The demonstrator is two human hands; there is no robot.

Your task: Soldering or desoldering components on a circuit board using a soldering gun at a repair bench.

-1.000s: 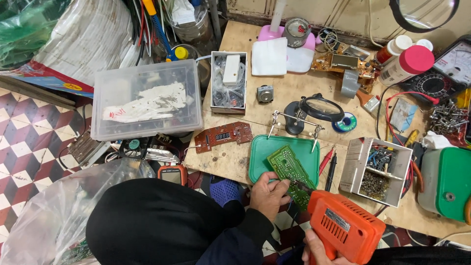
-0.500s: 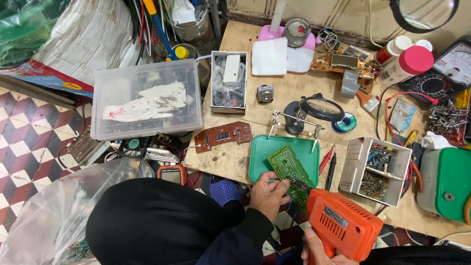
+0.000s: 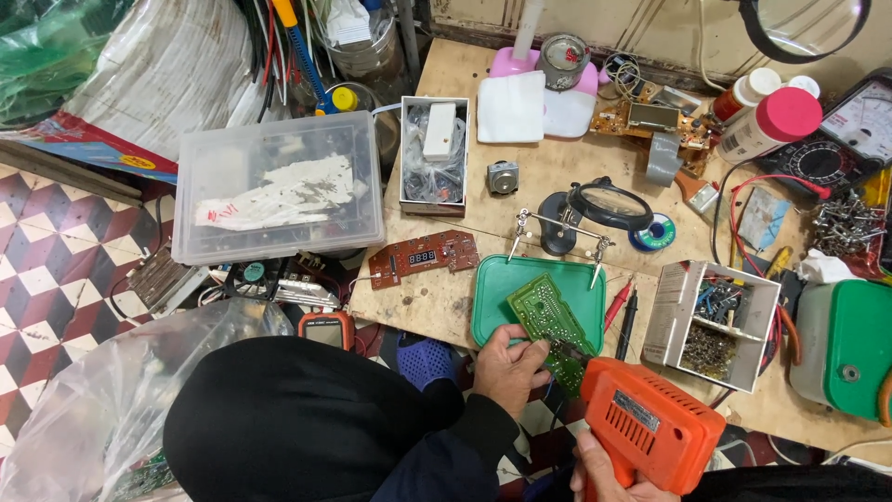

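Note:
My left hand (image 3: 508,369) grips the near end of a green circuit board (image 3: 544,317) that lies slanted over a green plastic tray (image 3: 497,293) at the bench's front edge. Low at the right, my right hand (image 3: 604,469) holds an orange pistol-shaped soldering gun (image 3: 650,428). The gun's tip points at the board's near right corner, close to my left fingers. My black sleeve and lap fill the lower left of the view.
A helping-hands stand with magnifier (image 3: 595,209) stands behind the tray, a brown display board (image 3: 423,257) to its left. Red and black probes (image 3: 621,311) and a parts box (image 3: 711,325) lie right. A clear lidded bin (image 3: 277,195), a multimeter (image 3: 850,135) and bottles (image 3: 767,121) crowd the bench.
The orange soldering gun has edged a little left toward the green board. My left hand has stayed on the board.

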